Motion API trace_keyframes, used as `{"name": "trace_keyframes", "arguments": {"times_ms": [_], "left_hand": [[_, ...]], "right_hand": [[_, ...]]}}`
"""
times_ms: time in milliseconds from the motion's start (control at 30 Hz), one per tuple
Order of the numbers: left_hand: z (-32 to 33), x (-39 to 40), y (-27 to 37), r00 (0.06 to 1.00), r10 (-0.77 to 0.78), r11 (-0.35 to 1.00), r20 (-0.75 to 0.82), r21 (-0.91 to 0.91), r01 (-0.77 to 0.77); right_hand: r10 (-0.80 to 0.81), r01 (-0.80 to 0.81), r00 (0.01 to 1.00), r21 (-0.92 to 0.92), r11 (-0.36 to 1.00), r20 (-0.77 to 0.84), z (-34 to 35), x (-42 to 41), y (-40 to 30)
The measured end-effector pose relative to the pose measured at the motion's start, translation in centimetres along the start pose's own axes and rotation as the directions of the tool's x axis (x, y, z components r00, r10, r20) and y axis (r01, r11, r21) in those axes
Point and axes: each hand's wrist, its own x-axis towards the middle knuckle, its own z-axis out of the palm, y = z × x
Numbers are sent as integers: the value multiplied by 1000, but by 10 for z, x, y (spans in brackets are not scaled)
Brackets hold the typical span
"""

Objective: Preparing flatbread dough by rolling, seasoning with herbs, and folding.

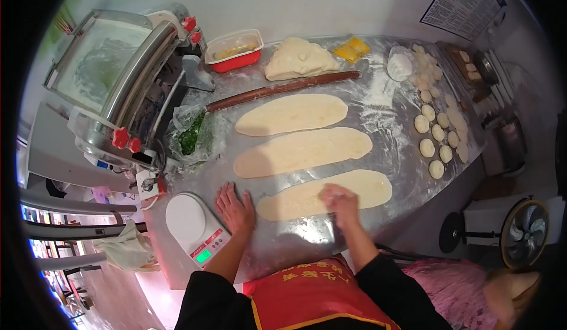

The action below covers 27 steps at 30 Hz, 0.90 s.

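My left hand (234, 208) rests palm down on the metal table, fingers spread, between the white kitchen scale (186, 217) and the left end of the nearest flattened dough sheet (288, 201). My right hand (343, 204) is over that same sheet with its fingers curled and blurred by motion; whether something is pinched in them cannot be made out. Beyond lie a middle dough sheet (305, 151) and a far dough sheet (292, 114), both long and oval. A dark wooden rolling pin (283, 90) lies behind them, in front of a large dough lump (301, 60).
Left stands a dough sheeter (128, 77), with a plastic bag of chopped greens (192, 135) beside it. A red-and-white tub (234, 51) and yellow packets (351, 49) line the back. Right are a flour container (400, 66), several dough balls (427, 147) and a fan (525, 232).
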Motion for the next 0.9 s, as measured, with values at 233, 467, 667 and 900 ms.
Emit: {"name": "trace_keyframes", "arguments": {"times_ms": [233, 467, 667, 900], "left_hand": [[-1, 1, -3, 1000, 0, 1000, 13, -8, 0], [0, 3, 6, 999, -17, 1000, 48, -14, 18], [-3, 4, -4, 999, -24, 1000, 47, 0, 24], [1, 4, 2, 996, -46, 999, 73, 12, 45]], "right_hand": [[-31, 25, 991, -51, 998, -132, -54, 23, -21], [-74, 75, 931, -11, 997, -358, -117, 41, -21], [67, 15, 948, 253, 967, -312, -129, 53, -37], [-87, 56, 990, 262, 963, 107, 46, 86, -12]]}}
